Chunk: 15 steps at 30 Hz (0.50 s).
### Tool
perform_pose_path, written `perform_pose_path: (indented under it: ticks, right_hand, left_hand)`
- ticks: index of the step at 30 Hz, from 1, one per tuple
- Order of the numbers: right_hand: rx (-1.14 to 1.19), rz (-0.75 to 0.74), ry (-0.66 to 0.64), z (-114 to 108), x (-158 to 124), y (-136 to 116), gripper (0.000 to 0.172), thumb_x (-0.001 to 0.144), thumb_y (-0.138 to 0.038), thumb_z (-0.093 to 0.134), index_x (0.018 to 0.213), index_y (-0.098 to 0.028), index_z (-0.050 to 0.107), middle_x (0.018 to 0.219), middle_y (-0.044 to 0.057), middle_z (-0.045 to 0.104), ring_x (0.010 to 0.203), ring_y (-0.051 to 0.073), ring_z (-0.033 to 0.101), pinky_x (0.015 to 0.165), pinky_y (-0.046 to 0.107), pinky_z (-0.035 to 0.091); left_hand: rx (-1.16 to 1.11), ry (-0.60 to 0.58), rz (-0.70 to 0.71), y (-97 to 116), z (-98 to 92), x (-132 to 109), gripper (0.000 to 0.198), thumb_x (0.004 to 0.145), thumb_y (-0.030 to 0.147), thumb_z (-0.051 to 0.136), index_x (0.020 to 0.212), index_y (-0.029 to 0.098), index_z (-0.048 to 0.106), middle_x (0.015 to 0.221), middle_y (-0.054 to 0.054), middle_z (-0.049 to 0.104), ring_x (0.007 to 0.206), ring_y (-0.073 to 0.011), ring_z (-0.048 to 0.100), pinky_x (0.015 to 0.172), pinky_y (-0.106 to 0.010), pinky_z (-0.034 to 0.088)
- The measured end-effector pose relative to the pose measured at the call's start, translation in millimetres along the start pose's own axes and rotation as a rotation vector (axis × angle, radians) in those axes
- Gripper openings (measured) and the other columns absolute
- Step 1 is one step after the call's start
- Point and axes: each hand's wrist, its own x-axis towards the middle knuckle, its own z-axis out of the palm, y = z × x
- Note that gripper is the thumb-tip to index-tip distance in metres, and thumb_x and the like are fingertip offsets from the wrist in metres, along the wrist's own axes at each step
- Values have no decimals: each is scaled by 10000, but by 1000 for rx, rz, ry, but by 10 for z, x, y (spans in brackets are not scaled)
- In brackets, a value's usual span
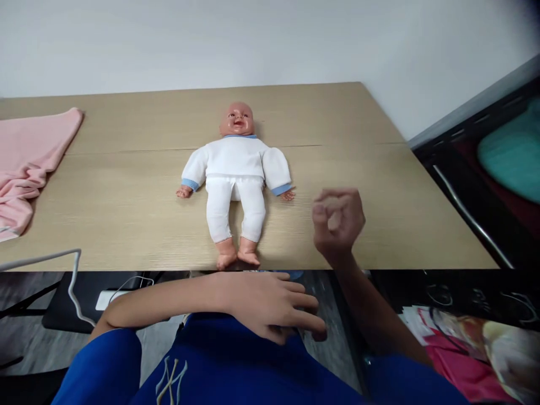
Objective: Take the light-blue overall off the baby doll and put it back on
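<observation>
Loosely spread, with its back turned up and nothing visible in it, the left hand (270, 304) hangs at 6 o'clock before a blue shirt (248, 360). Near 3 o'clock, the right hand (341, 225) is raised over the table, fingers curled toward the thumb; blur hides whether the tips meet, and no object shows between them. (Hours are counted from the middle of the view, 12 being the far side.)

Just off centre toward 10 o'clock, a baby doll (235, 157) lies on its back, with neither hand on it. Its bald head points to 12, its bare feet to 6, close to the near edge; its arms slant toward 8 and 4. It wears white clothes with blue cuffs and collar.

Beneath it spreads a pale wood-look table (126, 197). At 9 o'clock lies a rumpled pink cloth (37, 143), running out of view. Toward 8, a white cable (75, 275) bends past the near edge. Around 4, below the tabletop, sits bright pink fabric (459, 365). A pale wall (211, 45) stands at 12.
</observation>
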Motion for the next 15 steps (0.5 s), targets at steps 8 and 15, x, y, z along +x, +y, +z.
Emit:
perform_pose_path:
  ticks: [8,15]
  right_hand:
    - [-114,-130,-95,-418,-1904,109,181,999,-314,785,938,-392,634,941,19,791,851,370,785,792,701,704]
    - [-159,292,-149,-388,-2509,502,241,1019,-615,704,1171,-429,678,1112,137,784,1090,513,746,888,810,575]
  left_hand:
    - [-407,247,-414,-130,1006,-674,291,1152,538,709,1274,275,723,1243,-113,844,1148,-316,824,1031,-465,657]
    - [-133,390,-1134,-483,1397,-1159,427,1139,557,584,1395,249,731,1527,-218,793,1510,-492,709,1309,-627,544]
